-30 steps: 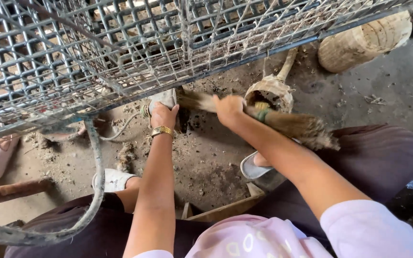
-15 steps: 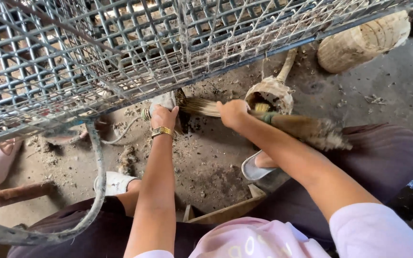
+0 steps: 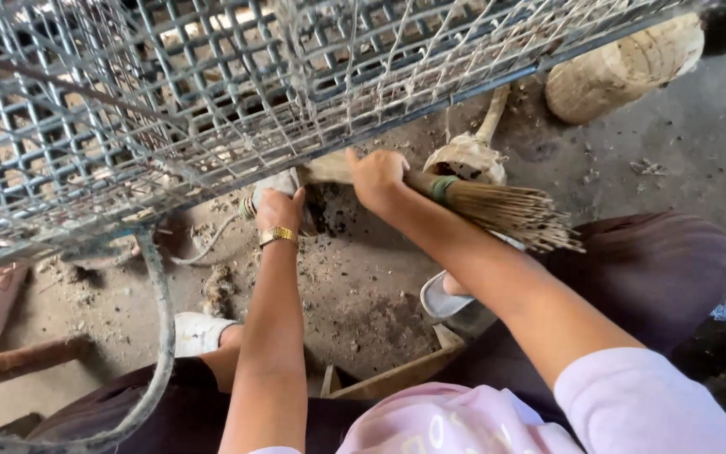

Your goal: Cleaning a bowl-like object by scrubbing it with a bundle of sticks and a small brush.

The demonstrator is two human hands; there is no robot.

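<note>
My right hand [image 3: 377, 176] grips a bundle broom of thin sticks [image 3: 506, 210] near its green band. The loose stick ends point right over my knee, and the other end reaches under the wire cage [image 3: 128, 109]. My left hand [image 3: 279, 210], with a gold bracelet on the wrist, is closed on a whitish scoop-like object [image 3: 275, 181] at the cage's lower edge. Most of that object is hidden. Dark dirt and debris [image 3: 329, 214] lie on the ground between my two hands.
A dirty ladle-shaped shell with a handle [image 3: 468, 155] lies behind the broom. A pale wooden log [image 3: 623, 67] is at top right. A grey hose [image 3: 161, 336] curves at the left by my white shoe [image 3: 199, 332]. A wooden stool edge [image 3: 388, 378] is beneath me.
My right hand has pushed the broom leftward, farther under the cage edge. My left hand has stayed by the whitish object.
</note>
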